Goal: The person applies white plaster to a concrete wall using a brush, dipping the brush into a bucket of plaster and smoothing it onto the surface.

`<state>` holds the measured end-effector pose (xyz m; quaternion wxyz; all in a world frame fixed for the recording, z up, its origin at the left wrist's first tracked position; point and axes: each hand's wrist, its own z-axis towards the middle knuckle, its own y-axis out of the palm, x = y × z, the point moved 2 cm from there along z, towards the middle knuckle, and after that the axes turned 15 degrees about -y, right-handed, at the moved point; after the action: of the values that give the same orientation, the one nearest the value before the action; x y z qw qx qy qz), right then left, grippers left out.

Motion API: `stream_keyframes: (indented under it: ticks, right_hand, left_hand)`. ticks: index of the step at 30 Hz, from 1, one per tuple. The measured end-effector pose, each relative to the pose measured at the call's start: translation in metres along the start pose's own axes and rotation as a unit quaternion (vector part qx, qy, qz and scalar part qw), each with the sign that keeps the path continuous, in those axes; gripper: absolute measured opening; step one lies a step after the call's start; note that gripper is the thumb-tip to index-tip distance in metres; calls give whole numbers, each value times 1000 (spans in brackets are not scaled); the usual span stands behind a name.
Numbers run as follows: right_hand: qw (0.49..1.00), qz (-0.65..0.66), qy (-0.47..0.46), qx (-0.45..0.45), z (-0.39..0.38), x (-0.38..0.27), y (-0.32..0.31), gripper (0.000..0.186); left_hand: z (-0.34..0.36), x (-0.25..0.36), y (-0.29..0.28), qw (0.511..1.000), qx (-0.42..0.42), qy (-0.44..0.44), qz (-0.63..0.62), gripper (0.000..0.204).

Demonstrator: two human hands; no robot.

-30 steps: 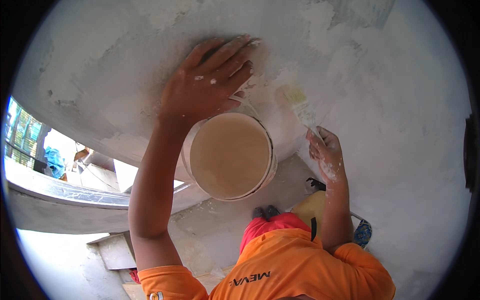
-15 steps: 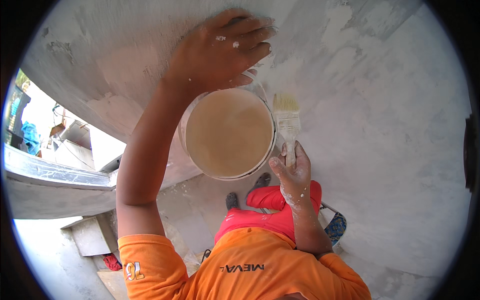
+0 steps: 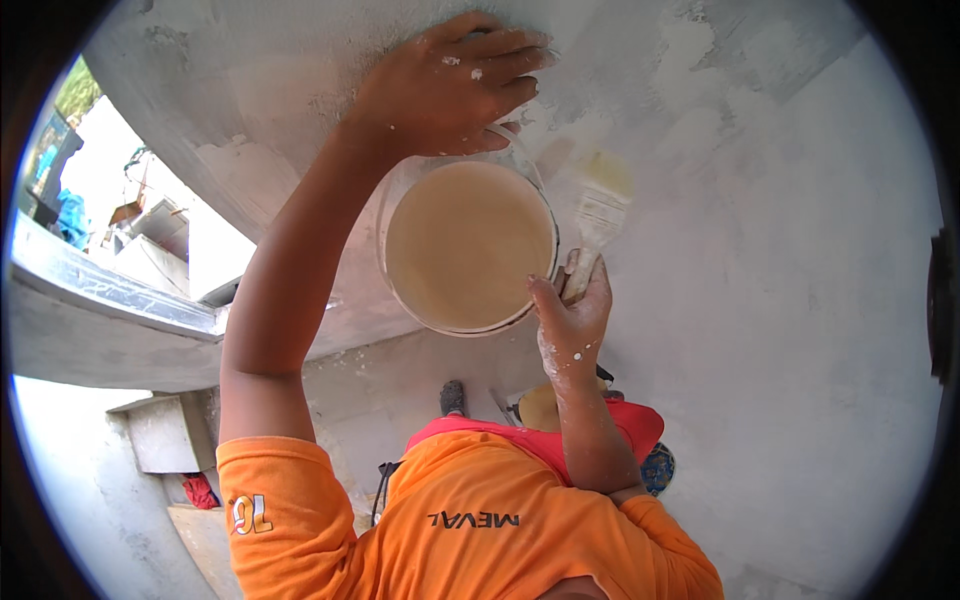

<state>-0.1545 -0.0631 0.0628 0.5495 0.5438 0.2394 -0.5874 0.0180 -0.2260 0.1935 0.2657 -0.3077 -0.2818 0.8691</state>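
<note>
Hold the round white plastic bucket (image 3: 462, 330) level, left hand (image 3: 447, 88) hooking it, right hand (image 3: 575, 318) closed around the flat whitish brush (image 3: 600, 220).

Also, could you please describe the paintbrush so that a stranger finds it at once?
Start from the big round, beige-filled bucket below the left hand. To its right, the right hand grips the paintbrush. Its yellowish bristles and flat, whitish body set it apart from the round bucket.

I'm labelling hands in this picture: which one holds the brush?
The right hand, gripping the brush by its stem, beside the bucket. The left hand is higher in the picture, near the bucket's white handle, without any brush.
</note>
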Motion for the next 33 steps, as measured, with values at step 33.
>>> stream_keyframes:
  ticks: [33]
  right_hand:
    - [991, -16, 133, -9, -77, 41, -221, 28]
  left_hand:
    - [-194, 269, 184, 499, -406, -370, -670, 50]
